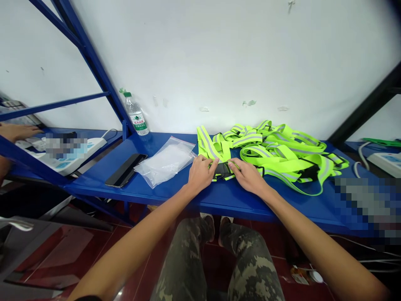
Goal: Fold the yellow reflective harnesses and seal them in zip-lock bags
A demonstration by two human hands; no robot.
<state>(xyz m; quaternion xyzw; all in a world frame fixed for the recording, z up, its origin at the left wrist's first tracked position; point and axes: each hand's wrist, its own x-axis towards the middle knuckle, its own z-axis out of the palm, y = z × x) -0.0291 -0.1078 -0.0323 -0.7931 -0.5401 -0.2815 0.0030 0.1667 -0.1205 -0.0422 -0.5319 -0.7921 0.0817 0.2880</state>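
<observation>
A tangle of neon yellow-green reflective straps (275,146) with grey stripes and black fittings lies on the blue bench. At its near left end, my left hand (202,170) is closed on a strap beside a black buckle (223,169). My right hand (247,174) pinches the strap at the buckle's other side. The buckle lies between both hands, just above the bench top, and the fingers partly cover it. A clear zip bag (167,161) with something white inside lies just left of my left hand.
A black phone (125,170) lies left of the bag on the blue bench (194,200). Against the white wall stands a water bottle (136,115). Blue frame posts (94,67) rise at left. Another person's hand (19,131) is at far left, near a white device (75,154).
</observation>
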